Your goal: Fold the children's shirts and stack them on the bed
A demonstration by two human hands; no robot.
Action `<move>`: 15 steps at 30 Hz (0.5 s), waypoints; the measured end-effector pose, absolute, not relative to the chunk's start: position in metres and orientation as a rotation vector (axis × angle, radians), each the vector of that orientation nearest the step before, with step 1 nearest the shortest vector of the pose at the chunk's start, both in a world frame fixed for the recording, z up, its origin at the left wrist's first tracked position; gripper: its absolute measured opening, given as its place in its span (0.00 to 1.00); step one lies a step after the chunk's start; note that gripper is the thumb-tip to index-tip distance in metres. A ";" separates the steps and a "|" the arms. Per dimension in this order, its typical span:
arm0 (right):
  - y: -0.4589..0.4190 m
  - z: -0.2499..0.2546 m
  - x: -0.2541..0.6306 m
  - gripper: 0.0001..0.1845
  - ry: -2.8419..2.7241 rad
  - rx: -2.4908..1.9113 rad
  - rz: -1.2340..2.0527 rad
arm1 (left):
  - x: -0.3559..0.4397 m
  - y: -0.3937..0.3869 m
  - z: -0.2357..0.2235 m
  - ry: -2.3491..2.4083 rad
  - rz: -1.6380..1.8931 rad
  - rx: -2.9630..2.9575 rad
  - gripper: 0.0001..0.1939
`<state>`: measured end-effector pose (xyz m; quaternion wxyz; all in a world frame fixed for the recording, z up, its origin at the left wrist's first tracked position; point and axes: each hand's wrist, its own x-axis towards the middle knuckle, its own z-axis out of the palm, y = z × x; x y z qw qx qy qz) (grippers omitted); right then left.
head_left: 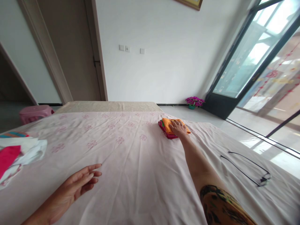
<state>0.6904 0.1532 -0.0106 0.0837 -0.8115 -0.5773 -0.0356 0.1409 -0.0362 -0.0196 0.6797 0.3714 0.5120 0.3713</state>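
Observation:
My right hand (pixel 179 127) lies flat, fingers spread, on a folded orange cloth (pixel 167 122). That cloth tops a small stack, with a folded red cloth (pixel 170 136) and a bit of green showing beneath it. Over the left part of the bed-like surface hovers my left hand (pixel 81 182), fingers apart and nothing in it. Farther left, at the frame's edge, is a loose pile of clothes: a white cloth (pixel 35 149), a bright pink cloth (pixel 8 157) and a striped piece (pixel 14 134).
A pale sheet with pink flowers (pixel 131 156) covers the surface, with some wrinkles. Black-framed glasses (pixel 252 180) lie at the right. Beyond the edge stand a pink plastic stool (pixel 36 113) and a pot of purple flowers (pixel 194 101). A glass door (pixel 246 62) is at the right.

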 end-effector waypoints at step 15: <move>0.147 -0.001 0.674 0.30 -1.720 -2.445 -0.108 | 0.156 -0.037 -0.026 1.215 1.211 1.121 0.22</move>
